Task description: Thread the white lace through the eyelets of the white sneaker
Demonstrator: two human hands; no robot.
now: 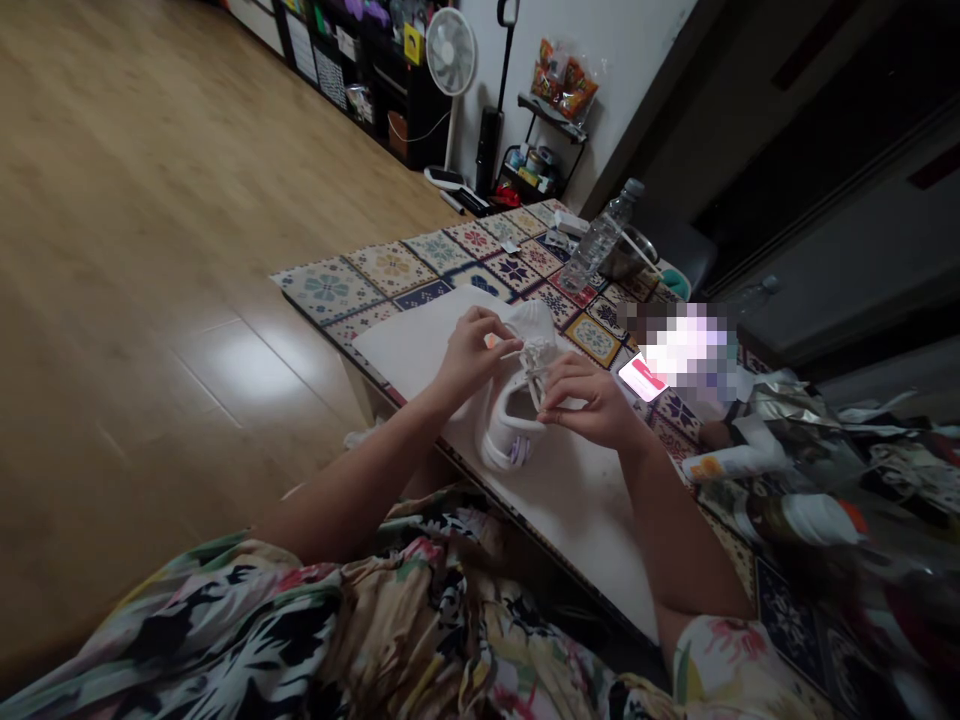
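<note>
Fingers [511, 346] pinch laces [535, 354] over the white shoe [496, 432], near the table edge [321, 329].

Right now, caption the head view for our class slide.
Hands at the laces of a white shoe on a white sheet.

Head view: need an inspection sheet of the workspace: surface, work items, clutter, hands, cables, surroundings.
Surface: patterned table cover, with a white sheet over its near part.
Work items: white shoe on the sheet, heel toward the wearer; white laces at its front.
Clutter: clear bottle on the far part; lit screen, partly pixelated; white-and-orange tube; blurred wrappings on the right.
Hands: left hand at the laces, right hand beside the shoe opening; grip on a lace too small to confirm.
Cables: thin cord near the fan.
Surroundings: wooden floor, dark shelving.
</note>
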